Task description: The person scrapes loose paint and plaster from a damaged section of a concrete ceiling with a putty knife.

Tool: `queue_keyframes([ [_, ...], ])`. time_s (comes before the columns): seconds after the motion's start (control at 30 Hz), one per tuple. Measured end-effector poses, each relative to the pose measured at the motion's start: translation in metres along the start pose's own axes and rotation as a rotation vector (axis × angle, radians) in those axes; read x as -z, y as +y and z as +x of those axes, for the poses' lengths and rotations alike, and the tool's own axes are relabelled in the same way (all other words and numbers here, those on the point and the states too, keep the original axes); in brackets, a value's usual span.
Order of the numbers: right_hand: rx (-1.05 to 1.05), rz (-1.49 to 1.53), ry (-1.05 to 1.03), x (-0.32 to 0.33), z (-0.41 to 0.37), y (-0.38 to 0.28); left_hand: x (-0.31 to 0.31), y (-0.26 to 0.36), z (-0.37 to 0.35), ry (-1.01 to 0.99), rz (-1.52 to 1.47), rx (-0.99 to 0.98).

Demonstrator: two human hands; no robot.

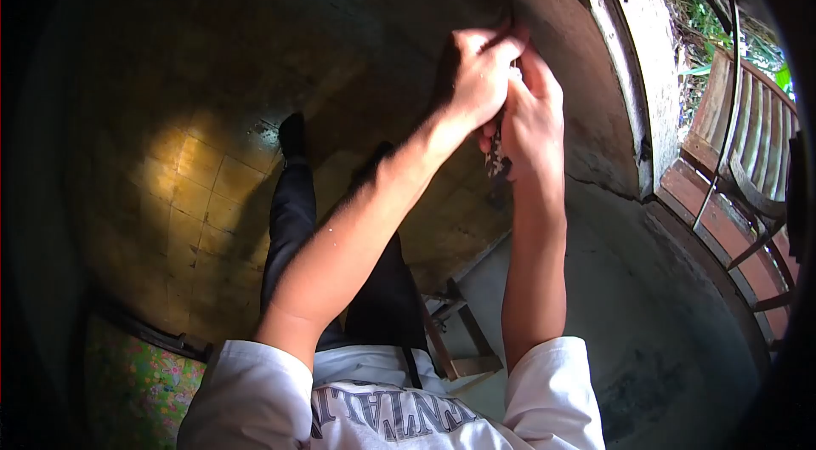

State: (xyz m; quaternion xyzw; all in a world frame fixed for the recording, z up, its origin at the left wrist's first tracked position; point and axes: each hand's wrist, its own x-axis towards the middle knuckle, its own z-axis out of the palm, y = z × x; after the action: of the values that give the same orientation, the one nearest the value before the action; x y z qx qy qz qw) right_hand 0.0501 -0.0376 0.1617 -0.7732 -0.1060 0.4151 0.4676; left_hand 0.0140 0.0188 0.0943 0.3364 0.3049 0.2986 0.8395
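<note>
Both arms reach up and forward, and the hands meet near the top centre. My left hand point(481, 80) is closed in a pinch, its fingertips against those of my right hand around a thin dark line point(512, 15). My right hand point(534, 114) is closed too, with its fingers curled round a dark, pale-speckled object point(496, 154) that sticks out below the palm. Most of that object is hidden by the hand, and I cannot tell its kind. Just behind the fingertips is a worn plaster wall point(557, 33).
An opening on the right shows a wooden slatted chair point(748, 123) and green plants. A small wooden stool point(472, 365) stands beside my legs. Yellow floor tiles point(200, 186) catch light at the left, and a green floral cloth point(140, 382) lies at the lower left.
</note>
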Motion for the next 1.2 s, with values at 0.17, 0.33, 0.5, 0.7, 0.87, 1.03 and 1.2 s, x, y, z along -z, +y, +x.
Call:
queue_keyframes([
  [0.17, -0.036, -0.088, -0.01, 0.008, -0.004, -0.018, -0.01, 0.009, -0.007, 0.038, -0.002, 0.146],
  [0.33, 0.017, -0.165, -0.052, 0.005, 0.014, -0.008, -0.011, 0.02, 0.006, 0.197, 0.127, 0.399],
  [0.5, 0.104, -0.001, 0.007, -0.014, -0.008, -0.019, 0.0, 0.026, 0.001, 0.019, 0.026, 0.042],
  [0.7, -0.023, -0.099, 0.013, -0.007, -0.002, -0.017, 0.001, 0.018, -0.001, 0.045, -0.004, 0.198],
  [0.87, 0.077, -0.031, 0.06, -0.008, -0.012, -0.018, -0.012, 0.01, -0.001, 0.053, -0.026, 0.033],
  [1.03, 0.001, -0.008, -0.014, -0.002, 0.0, -0.013, -0.011, 0.024, -0.004, 0.139, -0.025, 0.276],
  [1.2, 0.05, -0.062, 0.06, 0.004, -0.018, -0.012, -0.011, 0.002, -0.004, -0.003, 0.08, 0.053],
])
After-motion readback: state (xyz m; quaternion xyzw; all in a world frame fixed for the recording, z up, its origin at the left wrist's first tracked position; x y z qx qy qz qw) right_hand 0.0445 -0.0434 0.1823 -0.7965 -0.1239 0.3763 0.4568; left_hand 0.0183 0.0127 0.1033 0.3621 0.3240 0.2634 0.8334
